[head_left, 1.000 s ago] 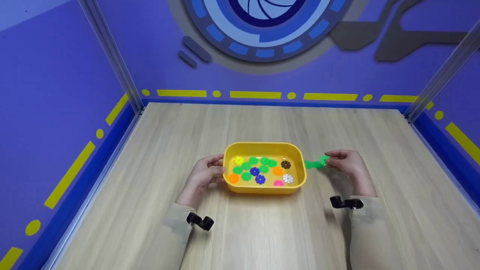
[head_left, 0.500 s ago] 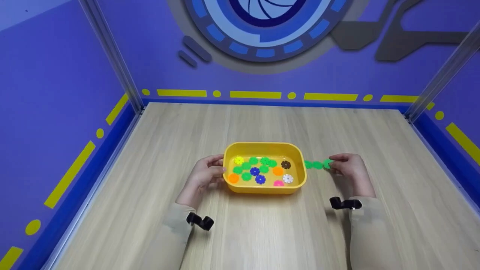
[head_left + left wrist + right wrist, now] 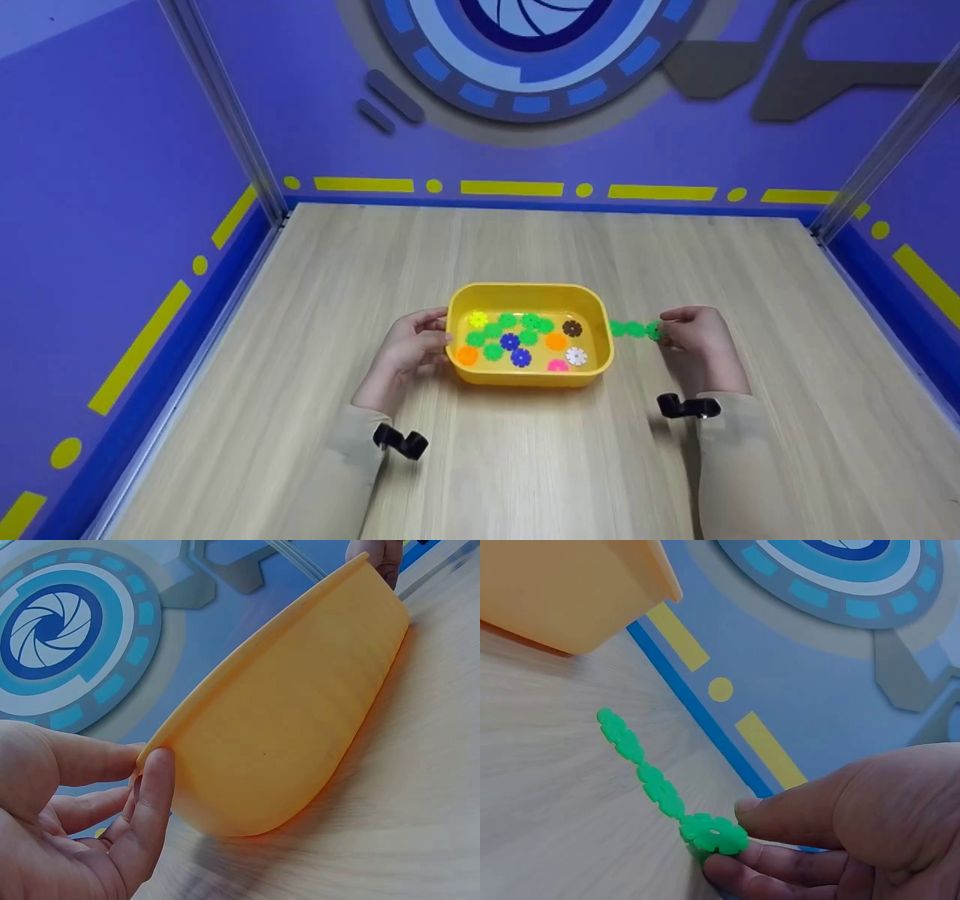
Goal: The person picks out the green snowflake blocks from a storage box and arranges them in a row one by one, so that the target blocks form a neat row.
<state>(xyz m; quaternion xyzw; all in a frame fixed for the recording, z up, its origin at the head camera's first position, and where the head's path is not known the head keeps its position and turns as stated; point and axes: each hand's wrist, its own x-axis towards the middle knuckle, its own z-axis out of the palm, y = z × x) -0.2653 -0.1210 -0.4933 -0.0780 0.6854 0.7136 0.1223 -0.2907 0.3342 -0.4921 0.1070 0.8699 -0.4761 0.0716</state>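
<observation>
A yellow plastic box stands on the wooden table, holding loose snowflake discs in several colours. My left hand pinches the box's left rim between thumb and fingers, as the left wrist view also shows. To the right of the box, three green snowflake discs lie in a row on the table, edge to edge. My right hand pinches the row's right-hand disc between thumb and fingers, low over the tabletop. That disc tilts slightly compared with the two beyond it.
Blue panels with yellow markings close off the table at the back and both sides. Inside the box are mostly green discs, with blue discs, a brown disc and a white disc among them.
My right hand has moved slightly right and down, bringing its green disc from above the row to the row's right end. The left hand and box have stayed put.
</observation>
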